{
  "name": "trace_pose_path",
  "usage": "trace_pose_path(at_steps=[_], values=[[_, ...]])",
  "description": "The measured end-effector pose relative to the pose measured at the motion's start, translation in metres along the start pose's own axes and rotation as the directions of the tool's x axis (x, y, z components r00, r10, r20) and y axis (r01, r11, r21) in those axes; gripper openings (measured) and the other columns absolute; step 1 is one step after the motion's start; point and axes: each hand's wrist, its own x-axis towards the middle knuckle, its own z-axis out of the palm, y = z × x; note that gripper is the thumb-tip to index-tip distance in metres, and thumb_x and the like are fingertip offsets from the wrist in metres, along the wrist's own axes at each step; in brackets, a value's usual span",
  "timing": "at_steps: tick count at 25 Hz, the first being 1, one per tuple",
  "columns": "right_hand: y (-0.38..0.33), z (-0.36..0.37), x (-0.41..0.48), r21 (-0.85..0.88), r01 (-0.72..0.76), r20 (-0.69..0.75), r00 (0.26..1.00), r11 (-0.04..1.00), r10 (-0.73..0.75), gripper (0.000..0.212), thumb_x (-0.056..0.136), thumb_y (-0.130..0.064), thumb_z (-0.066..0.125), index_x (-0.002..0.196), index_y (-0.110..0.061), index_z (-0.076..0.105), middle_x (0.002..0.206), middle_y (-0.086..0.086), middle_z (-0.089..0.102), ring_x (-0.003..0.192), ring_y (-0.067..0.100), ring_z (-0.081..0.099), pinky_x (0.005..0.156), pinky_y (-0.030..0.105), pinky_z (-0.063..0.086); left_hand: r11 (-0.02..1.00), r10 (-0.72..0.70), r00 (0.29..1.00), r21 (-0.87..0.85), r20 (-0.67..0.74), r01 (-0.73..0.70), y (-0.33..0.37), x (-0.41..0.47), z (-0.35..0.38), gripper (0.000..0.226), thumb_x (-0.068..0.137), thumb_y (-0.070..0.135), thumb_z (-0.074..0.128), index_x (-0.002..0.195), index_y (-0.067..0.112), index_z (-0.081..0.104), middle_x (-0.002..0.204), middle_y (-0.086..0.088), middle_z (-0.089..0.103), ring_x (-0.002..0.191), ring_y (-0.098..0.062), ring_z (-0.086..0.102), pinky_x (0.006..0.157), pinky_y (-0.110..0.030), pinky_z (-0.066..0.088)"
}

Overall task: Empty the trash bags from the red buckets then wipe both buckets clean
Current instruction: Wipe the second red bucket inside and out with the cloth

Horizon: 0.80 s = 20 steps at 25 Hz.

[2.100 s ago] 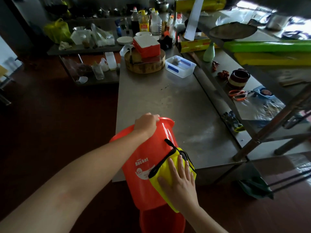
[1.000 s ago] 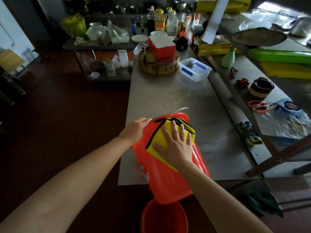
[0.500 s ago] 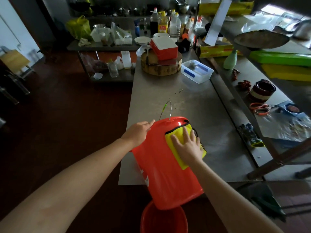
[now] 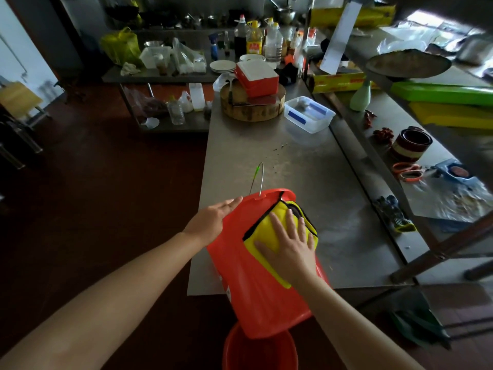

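Our right hand (image 4: 290,252) has slid the yellow black-edged cloth (image 4: 277,213) down the tilted red plastic bucket (image 4: 253,289) at 6 o'clock on the steel surface (image 4: 306,177). Both hands lie flat, the right pressing the cloth and our left hand (image 4: 210,220) bracing its 9 o'clock side. No bag shows; the second red bucket (image 4: 256,353) below probably awaits wiping.

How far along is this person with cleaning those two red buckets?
No trash bag shows on either bucket, so emptying looks done. In hand: the left hand steadies the tilted red bucket against the table while the right hand presses a yellow cloth on its outer wall. Left: the second bucket below, whose cleanliness I cannot judge.
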Motion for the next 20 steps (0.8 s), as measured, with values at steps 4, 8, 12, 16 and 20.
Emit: trace_pose_path(at_steps=[4, 8, 12, 16, 20], values=[[0.055, -0.01, 0.003, 0.36, -0.312, 0.196, 0.947, 0.879, 0.255, 0.086, 0.081, -0.089, 0.035, 0.155, -0.052, 0.013, 0.168, -0.008, 0.016, 0.151, 0.022, 0.025, 0.117, 0.05, 0.032, 1.0, -0.005, 0.999, 0.01, -0.035, 0.005, -0.003, -0.003, 0.003, 0.08, 0.096, -0.014, 0.037, 0.154, 0.039, 0.021, 0.155, -0.001, 0.043, 0.139, -0.017, 0.045, 0.115, -0.021, 0.031], [0.051, -0.014, 0.001, 0.396, -0.345, 0.204, 0.937, 0.851, 0.285, 0.083, 0.086, -0.083, 0.036, 0.157, -0.045, 0.014, 0.168, -0.004, 0.018, 0.151, 0.026, 0.026, 0.119, 0.051, 0.029, 1.0, -0.022, 0.999, 0.007, -0.03, 0.022, 0.0, -0.001, 0.003, 0.08, 0.097, -0.013, 0.035, 0.155, 0.04, 0.019, 0.156, -0.001, 0.041, 0.14, -0.017, 0.043, 0.115, -0.021, 0.028], [-0.018, 0.008, -0.025, -0.027, -0.013, -0.024, 1.0, 1.0, 0.013, 0.086, 0.084, -0.086, 0.026, 0.156, -0.05, -0.005, 0.167, -0.004, -0.018, 0.153, 0.037, -0.017, 0.12, 0.06, -0.006, 0.999, -0.038, 0.999, -0.005, -0.017, 0.037, 0.005, 0.005, 0.002, 0.079, 0.096, -0.012, 0.034, 0.155, 0.04, 0.023, 0.156, 0.0, 0.041, 0.141, -0.019, 0.042, 0.115, -0.026, 0.032], [-0.061, 0.04, -0.059, -0.373, 0.346, -0.029, 0.923, 0.861, -0.384, 0.076, 0.091, -0.069, 0.046, 0.158, -0.039, 0.025, 0.17, 0.006, -0.005, 0.152, 0.044, -0.015, 0.117, 0.07, -0.001, 0.999, -0.045, 0.999, -0.017, 0.005, 0.045, 0.001, 0.004, 0.001, 0.082, 0.093, -0.015, 0.035, 0.154, 0.04, 0.026, 0.156, 0.0, 0.041, 0.142, -0.02, 0.041, 0.113, -0.022, 0.028], [-0.037, 0.031, -0.053, -0.309, 0.339, -0.083, 0.921, 0.889, -0.38, 0.074, 0.093, -0.077, 0.034, 0.157, -0.044, 0.022, 0.17, 0.0, -0.002, 0.154, 0.036, -0.012, 0.119, 0.066, -0.002, 0.999, -0.035, 0.999, -0.016, 0.023, 0.035, -0.006, 0.001, -0.001, 0.081, 0.095, -0.013, 0.04, 0.153, 0.041, 0.024, 0.154, -0.001, 0.044, 0.139, -0.019, 0.044, 0.112, -0.021, 0.031]])
